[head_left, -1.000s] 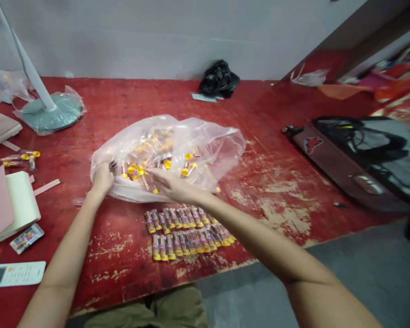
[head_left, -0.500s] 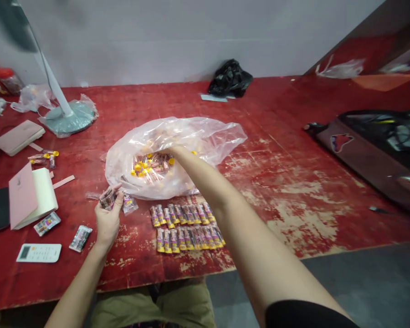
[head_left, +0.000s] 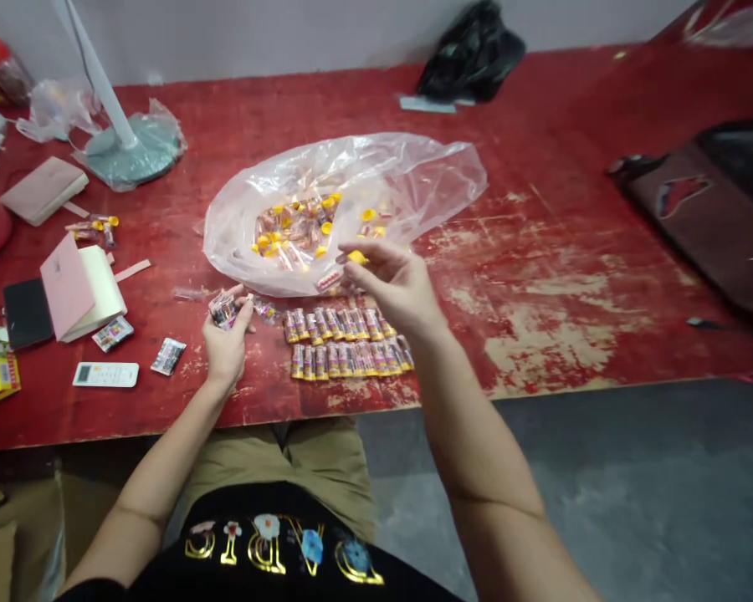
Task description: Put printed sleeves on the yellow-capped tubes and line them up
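My right hand (head_left: 402, 288) is raised at the near right side of a clear plastic bag (head_left: 232, 251). Its fingers pinch a small clear tube with a yellow cap (head_left: 356, 257). Many similar yellow-capped tubes (head_left: 298, 226) lie loose inside the bag. My left hand (head_left: 226, 347), at the bag's near left corner, is closed on small printed sachets (head_left: 222, 309); how many is hard to tell. Another sachet (head_left: 264, 310) lies just beside its fingertips. In front of the bag, tubes stand side by side in a back row (head_left: 339, 324) and a front row (head_left: 351, 359), yellow ends toward me.
Loose sachets (head_left: 168, 356), a white remote-like device (head_left: 105, 374), an open notebook (head_left: 104, 284) and a lamp base (head_left: 131, 150) occupy the left. A black plastic bag (head_left: 470, 54) sits at the back, a dark case (head_left: 709, 209) far right. The table's front edge runs before my lap.
My right hand has come out of the clear bag toward me, now with a yellow-capped tube in its fingers. My left hand still holds the sachets. The view has tilted downward.
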### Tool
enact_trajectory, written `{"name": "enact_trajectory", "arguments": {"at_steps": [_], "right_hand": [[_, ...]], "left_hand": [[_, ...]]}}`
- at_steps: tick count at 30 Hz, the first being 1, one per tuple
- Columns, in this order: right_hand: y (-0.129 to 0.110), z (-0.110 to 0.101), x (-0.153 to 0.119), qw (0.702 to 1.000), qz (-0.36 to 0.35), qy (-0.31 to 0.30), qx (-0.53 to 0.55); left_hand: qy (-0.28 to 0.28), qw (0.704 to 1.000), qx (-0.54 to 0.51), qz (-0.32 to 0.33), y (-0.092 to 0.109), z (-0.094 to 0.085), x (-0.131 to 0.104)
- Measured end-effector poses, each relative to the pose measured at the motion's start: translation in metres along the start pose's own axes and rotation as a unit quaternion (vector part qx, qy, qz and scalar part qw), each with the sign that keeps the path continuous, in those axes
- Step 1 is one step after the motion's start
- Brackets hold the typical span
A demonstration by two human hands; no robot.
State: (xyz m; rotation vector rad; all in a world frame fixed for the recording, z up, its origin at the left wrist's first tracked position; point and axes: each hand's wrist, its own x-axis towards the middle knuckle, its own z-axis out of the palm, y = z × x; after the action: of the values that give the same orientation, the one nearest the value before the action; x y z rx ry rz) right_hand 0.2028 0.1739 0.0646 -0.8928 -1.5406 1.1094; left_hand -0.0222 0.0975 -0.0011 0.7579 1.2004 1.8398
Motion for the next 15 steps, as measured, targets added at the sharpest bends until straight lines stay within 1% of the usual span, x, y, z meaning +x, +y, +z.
{"name": "enact_trajectory", "arguments": {"at_steps": [1,2,3,5,6,7,9,10,11,12,13,14,15], "right_hand": [[0.002,0.0,-0.005,1.0,0.003,0.026,-0.004],[0.005,-0.002,-0.002,0.999,0.003,0.049,-0.021],[0.009,-0.006,0.008,0.996,0.002,0.065,-0.053],[0.015,-0.012,0.044,0.982,-0.009,0.076,-0.172],[0.017,-0.012,0.067,0.964,-0.013,0.069,-0.256],[0.018,-0.009,0.091,0.936,-0.006,0.046,-0.349],[0.023,0.008,0.137,0.866,0.03,-0.024,-0.498],[0.026,0.02,0.158,0.838,0.052,-0.059,-0.54],[0.031,0.033,0.176,0.82,0.073,-0.091,-0.56],[0.035,0.045,0.19,0.812,0.086,-0.114,-0.566],[0.04,0.054,0.201,0.812,0.089,-0.127,-0.563],[0.044,0.059,0.209,0.814,0.084,-0.134,-0.558],[0.047,0.059,0.214,0.814,0.079,-0.143,-0.558]], "left_hand": [[0.005,1.0,-0.002,-0.012,0.0,-0.002,-0.005],[0.01,1.0,-0.004,-0.025,0.0,-0.006,-0.01],[0.013,0.999,-0.004,-0.038,0.0,-0.009,-0.014],[0.016,0.998,-0.002,-0.064,0.0,-0.017,-0.021],[0.019,0.997,0.0,-0.075,0.0,-0.02,-0.024],[0.023,0.996,0.001,-0.085,0.0,-0.022,-0.027],[0.032,0.994,0.001,-0.1,-0.001,-0.025,-0.03],[0.035,0.994,0.002,-0.107,-0.001,-0.025,-0.03],[0.035,0.993,0.005,-0.114,-0.001,-0.024,-0.031],[0.031,0.992,0.009,-0.122,0.0,-0.024,-0.03],[0.028,0.991,0.015,-0.128,0.001,-0.023,-0.029],[0.025,0.991,0.019,-0.132,0.002,-0.024,-0.028],[0.024,0.991,0.022,-0.131,0.004,-0.024,-0.026]]}}
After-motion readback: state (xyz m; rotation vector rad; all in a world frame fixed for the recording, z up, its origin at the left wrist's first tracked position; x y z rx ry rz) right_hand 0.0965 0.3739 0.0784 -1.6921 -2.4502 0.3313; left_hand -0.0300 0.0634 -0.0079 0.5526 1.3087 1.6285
